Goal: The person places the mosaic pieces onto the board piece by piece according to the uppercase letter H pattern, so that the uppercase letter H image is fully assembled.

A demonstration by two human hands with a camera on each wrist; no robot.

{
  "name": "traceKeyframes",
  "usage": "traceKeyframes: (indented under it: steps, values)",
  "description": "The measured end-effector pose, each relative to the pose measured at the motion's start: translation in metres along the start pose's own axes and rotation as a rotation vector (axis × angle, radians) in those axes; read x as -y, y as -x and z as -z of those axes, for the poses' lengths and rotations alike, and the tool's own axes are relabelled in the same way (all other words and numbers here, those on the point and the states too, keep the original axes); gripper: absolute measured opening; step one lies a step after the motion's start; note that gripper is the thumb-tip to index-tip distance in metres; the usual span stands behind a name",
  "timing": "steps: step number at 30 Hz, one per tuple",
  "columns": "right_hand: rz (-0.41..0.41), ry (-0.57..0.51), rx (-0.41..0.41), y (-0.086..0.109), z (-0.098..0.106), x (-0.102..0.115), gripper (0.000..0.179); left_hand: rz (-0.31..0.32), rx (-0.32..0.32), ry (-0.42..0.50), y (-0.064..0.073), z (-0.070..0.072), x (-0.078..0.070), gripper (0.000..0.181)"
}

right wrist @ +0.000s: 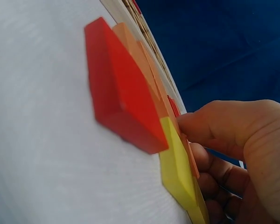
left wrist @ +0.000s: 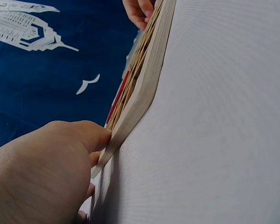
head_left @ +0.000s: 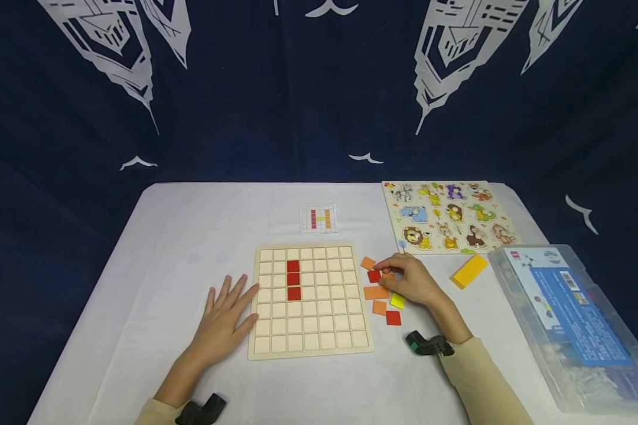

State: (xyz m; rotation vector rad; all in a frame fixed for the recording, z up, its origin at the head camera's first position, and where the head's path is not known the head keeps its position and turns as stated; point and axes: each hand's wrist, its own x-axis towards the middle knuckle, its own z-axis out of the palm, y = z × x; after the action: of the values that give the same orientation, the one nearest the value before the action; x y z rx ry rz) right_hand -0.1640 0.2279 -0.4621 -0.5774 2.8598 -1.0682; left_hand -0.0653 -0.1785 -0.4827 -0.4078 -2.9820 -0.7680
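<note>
A wooden grid board (head_left: 311, 356) lies on the table, with red square tiles (head_left: 294, 279) in a column of its cells. My left hand (head_left: 220, 321) rests flat beside it, fingers spread, thumb and index fingertip at its left edge. In the left wrist view the thumb (left wrist: 91, 133) touches the board's side. Right of the board, my right hand (head_left: 412, 280) pinches a red tile (head_left: 374, 276) between thumb and index finger, among loose tiles. Nearest the right wrist camera are another red tile (right wrist: 126, 93) and a yellow tile (right wrist: 177, 161); orange tiles (head_left: 376, 293) lie around them.
A small pattern card (head_left: 318, 219) lies behind the board. At the back right is an animal puzzle board (head_left: 441, 224), with a yellow-orange block (head_left: 469, 271) in front of it. A clear plastic case (head_left: 579, 313) with a blue label stands at the right.
</note>
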Motion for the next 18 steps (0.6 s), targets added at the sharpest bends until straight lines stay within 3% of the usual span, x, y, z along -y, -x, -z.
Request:
traceKeyframes:
  steps: [18]
  values:
    - [-0.041, -0.038, 0.014, -0.0004, -0.0008, -0.0007, 0.024, 0.003, 0.008, -0.001, 0.0005, 0.0002, 0.0002, 0.057]
